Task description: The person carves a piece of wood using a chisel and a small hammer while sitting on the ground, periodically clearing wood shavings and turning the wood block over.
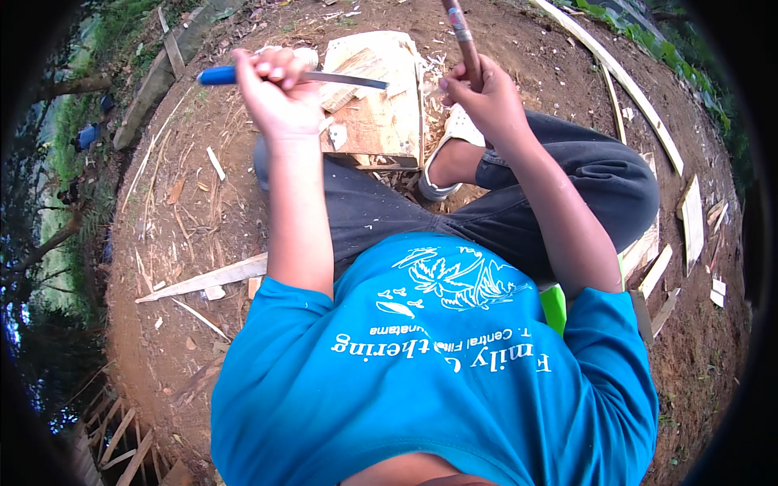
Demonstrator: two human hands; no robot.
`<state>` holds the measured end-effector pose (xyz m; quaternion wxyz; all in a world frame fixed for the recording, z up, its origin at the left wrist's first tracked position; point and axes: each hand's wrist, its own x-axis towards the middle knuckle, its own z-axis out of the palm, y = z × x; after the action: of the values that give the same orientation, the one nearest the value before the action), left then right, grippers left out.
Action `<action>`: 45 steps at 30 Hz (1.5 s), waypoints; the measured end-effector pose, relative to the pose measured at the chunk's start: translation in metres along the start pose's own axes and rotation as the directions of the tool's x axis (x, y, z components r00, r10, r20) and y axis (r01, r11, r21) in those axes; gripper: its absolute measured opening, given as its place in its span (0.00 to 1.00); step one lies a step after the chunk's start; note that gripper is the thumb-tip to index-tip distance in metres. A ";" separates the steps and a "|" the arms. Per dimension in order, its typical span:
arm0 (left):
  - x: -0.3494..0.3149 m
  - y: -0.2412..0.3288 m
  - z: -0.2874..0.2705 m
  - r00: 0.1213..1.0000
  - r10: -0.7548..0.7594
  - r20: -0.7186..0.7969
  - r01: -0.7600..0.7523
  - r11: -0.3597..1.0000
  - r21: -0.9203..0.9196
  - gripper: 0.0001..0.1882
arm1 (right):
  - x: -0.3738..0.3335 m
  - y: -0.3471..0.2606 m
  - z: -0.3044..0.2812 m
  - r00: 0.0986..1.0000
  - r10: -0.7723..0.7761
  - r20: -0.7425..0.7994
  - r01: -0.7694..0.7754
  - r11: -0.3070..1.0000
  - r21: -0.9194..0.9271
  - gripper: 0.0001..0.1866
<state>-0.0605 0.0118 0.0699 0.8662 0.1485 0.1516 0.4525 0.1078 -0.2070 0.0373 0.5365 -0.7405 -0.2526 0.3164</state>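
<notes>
My left hand point(279, 93) is closed round a chisel with a blue handle point(217, 76). Its narrow metal blade point(352, 80) reaches right over the wooden block point(385, 125), tip above the wood. A loose pale piece of wood point(354, 77) lies on the block, partly behind the blade. My right hand point(489, 97) grips a brown wooden handle point(463, 36) with a pale, shiny band. It points up past the upper edge, so its far end is out of view. The right hand is beside the block, apart from it.
I sit on bare soil, legs folded around the block, one foot in a white shoe point(460, 134) at its right. Wood chips and offcuts point(693, 223) lie about. A long plank strip point(636, 85) curves along the right; a log point(154, 89) lies far left.
</notes>
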 end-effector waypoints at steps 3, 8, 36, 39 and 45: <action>0.009 0.020 -0.006 0.960 0.280 -0.004 -0.206 0.716 0.667 0.22 | 0.009 0.021 -0.004 0.969 -0.057 -0.239 0.012 0.983 -0.182 0.21; 0.010 0.017 -0.025 0.990 -0.089 0.110 -0.141 -0.662 0.736 0.30 | 0.029 0.040 -0.002 0.972 -0.049 -0.228 -0.064 0.884 -0.464 0.29; -0.048 -0.017 -0.053 0.964 -0.255 -0.073 0.167 0.367 0.915 0.23 | 0.025 0.019 0.088 0.993 0.034 -0.109 -0.035 0.999 -0.001 0.30; -0.050 -0.024 -0.063 0.984 -0.163 -0.067 0.119 0.336 0.934 0.23 | 0.025 0.022 0.081 0.991 0.072 -0.113 -0.033 0.949 0.313 0.21; -0.056 -0.013 -0.058 0.993 -0.113 0.042 0.016 0.465 0.885 0.21 | 0.045 0.034 0.045 0.928 -0.062 -0.366 -0.013 0.980 -0.198 0.28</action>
<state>-0.1045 -0.0344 0.0191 0.6879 0.5891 0.3278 0.2691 0.1057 -0.1561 -0.0140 0.5025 -0.8330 -0.1862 0.1374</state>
